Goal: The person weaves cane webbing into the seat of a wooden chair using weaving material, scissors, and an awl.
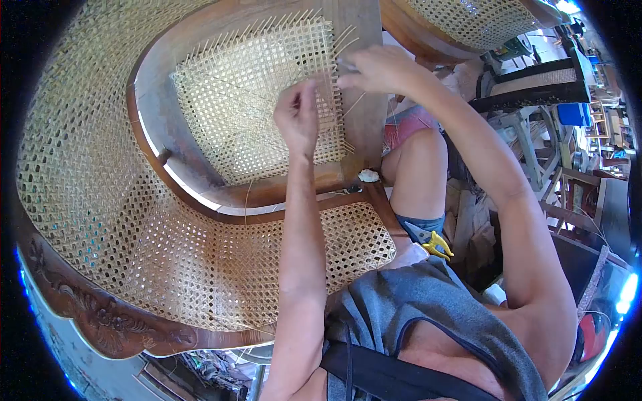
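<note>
A wooden seat frame (pixel 368 40) lies before me, with a square woven cane panel (pixel 234 100) across its opening. Loose cane ends (pixel 234 37) stick out along the panel's far and right edges. My left hand (pixel 297 120) is over the panel's right half, fingers curled together. Over the panel's right edge, beside several loose strands (pixel 348 40), my right hand (pixel 381 70) has its fingertips drawn together and pointing left. Both hands are blurred by motion, and whatever they pinch is too thin or smeared to make out.
Finished cane webbing (pixel 100 180) with a carved wooden rim (pixel 107 321) curves round the left and front. Yellow-handled cutters (pixel 435 244) rest by my thigh. A small white lump (pixel 368 176) sits at the frame's corner. Another caned piece (pixel 468 23) stands behind; wooden furniture (pixel 535 144) is at right.
</note>
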{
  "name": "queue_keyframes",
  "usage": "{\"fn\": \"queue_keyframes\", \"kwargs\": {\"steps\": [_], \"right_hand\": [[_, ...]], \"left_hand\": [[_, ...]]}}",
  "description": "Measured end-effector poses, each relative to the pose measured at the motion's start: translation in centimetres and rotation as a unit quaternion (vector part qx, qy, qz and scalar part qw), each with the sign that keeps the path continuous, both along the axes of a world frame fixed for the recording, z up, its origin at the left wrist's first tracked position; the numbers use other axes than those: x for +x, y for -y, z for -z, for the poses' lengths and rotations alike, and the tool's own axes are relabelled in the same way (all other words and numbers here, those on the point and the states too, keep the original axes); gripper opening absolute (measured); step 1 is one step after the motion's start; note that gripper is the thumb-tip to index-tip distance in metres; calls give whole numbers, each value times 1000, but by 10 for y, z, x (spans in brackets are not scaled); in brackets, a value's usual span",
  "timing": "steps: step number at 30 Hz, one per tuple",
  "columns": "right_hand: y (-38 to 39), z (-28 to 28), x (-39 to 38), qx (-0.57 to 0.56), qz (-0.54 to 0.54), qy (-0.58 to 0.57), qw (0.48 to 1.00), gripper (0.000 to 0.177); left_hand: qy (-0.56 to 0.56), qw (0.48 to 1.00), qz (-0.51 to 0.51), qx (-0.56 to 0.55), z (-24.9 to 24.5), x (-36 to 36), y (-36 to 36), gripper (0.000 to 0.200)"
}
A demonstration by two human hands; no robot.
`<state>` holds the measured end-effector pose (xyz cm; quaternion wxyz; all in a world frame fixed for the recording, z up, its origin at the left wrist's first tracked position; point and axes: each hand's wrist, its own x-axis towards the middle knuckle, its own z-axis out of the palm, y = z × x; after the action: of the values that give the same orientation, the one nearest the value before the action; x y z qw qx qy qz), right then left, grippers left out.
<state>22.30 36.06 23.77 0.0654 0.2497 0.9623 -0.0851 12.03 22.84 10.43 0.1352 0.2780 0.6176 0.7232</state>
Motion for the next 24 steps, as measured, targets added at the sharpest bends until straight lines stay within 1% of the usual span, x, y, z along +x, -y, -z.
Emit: {"fn": "queue_keyframes", "kwargs": {"steps": [1,2,3,4,6,8,10,12,14,15,16,17,19,20,21,22,23,24], "right_hand": [[2,11,-2,0,-2,22,1000,26],[4,24,-5,-1,-5,45,999,25],[8,32,-14,-26,-2,72,997,22],[11,37,-18,-27,-4,74,997,22],[23,43,-23,-5,-16,48,999,18],[27,44,-26,11,-32,47,998,17],[31,45,-28,41,-64,45,996,14],[37,42,-32,43,-67,40,996,13],[41,48,-37,45,-70,34,996,13],[44,55,-40,63,-60,-9,996,12],[45,60,-43,81,-52,-53,994,12],[41,62,-44,80,-55,-54,994,12],[34,58,-44,17,-27,0,999,14],[28,57,-45,18,-27,-1,999,14],[22,55,-45,-11,-30,12,999,16],[15,55,-45,-39,-33,25,998,19],[9,57,-46,-39,-30,24,999,19],[3,58,-47,-64,-32,11,997,17]], "left_hand": [[-4,999,-25,-37,1,-5,6,18],[-2,999,-26,-38,3,-7,10,18],[13,997,-20,-78,-2,-9,12,20],[28,993,-13,-118,-5,-10,14,23],[23,992,-15,-120,1,-15,13,23],[8,981,10,-192,-1,-18,15,22],[0,981,23,-191,7,-20,15,22],[-7,981,34,-191,16,-21,14,21],[-12,991,35,-132,24,-20,12,21],[-10,991,33,-133,19,-18,12,21],[-36,985,28,-164,14,-18,13,22],[-62,979,23,-195,10,-18,13,23],[-64,978,19,-199,12,-17,12,25],[-67,977,16,-200,13,-17,9,27],[-68,977,18,-200,11,-17,9,27],[-71,972,21,-223,9,-17,8,28],[-75,966,23,-246,7,-17,7,28],[-76,966,25,-246,7,-16,6,28]]}}
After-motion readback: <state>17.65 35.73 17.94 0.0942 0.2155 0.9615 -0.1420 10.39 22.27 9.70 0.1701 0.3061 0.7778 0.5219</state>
